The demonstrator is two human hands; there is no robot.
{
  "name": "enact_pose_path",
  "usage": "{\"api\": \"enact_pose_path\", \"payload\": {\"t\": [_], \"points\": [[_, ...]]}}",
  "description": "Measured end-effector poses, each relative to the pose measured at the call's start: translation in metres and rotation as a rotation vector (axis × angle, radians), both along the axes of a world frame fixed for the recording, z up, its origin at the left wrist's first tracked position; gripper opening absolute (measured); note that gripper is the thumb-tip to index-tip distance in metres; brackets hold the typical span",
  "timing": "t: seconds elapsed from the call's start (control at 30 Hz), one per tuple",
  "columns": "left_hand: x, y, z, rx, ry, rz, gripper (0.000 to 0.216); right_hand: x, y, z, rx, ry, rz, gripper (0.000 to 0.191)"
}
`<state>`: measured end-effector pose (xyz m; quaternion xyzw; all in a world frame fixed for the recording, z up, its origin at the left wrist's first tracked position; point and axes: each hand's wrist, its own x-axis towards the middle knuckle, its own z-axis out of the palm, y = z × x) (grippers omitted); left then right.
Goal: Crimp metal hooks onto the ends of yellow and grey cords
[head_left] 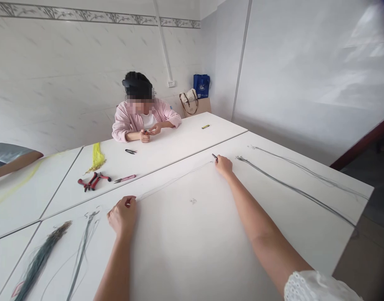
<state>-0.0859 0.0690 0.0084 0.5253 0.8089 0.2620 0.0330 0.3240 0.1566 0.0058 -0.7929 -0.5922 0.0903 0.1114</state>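
- Pinching a thin grey strand (176, 180), the left hand (123, 216) and right hand (223, 165) hold it across a white table (192, 246), running toward 11 o'clock.
- Left fingers: curled together on the strand's near end.
- Right fingers: pressed together at its far end; a small dark tip (214, 156) pokes out, too small to identify.
- Grey strand bundles (300, 191) lie at 2 o'clock, a darker bundle (41, 259) at 8 o'clock.
- Red-handled pliers (93, 181), pink-handled snips (124, 178) and a yellow fibre bunch (97, 158) sit near 11 o'clock.
- A blue bag (201, 85) and cream handbag (188, 99) stand by the far wall at 12 o'clock, contents hidden.
- A co-worker (144, 121) in a pink jacket sits beyond, hands apart from the strand.
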Motion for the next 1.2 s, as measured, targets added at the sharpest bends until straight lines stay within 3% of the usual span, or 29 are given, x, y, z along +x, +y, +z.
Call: {"api": "enact_pose_path", "payload": {"t": [0.27, 0.53, 0.67, 0.93, 1.2], "points": [[0.001, -0.001, 0.000, 0.009, 0.011, 0.002, 0.027, 0.012, 0.009, 0.003, -0.071, 0.030, 0.063, 0.034], [-0.001, -0.002, -0.004, 0.014, 0.032, -0.026, 0.032, 0.004, 0.002, -0.005, 0.026, -0.076, 0.093, 0.036], [0.001, -0.003, -0.007, 0.065, 0.056, -0.026, 0.041, 0.038, -0.030, -0.006, 0.094, -0.154, 0.100, 0.027], [0.010, -0.003, -0.010, 0.217, 0.172, -0.075, 0.046, 0.142, -0.130, -0.020, 0.147, -0.336, 0.066, 0.050], [0.021, -0.006, -0.012, 0.340, 0.402, -0.277, 0.040, 0.159, -0.153, -0.031, 0.134, -0.352, 0.321, 0.056]]}}
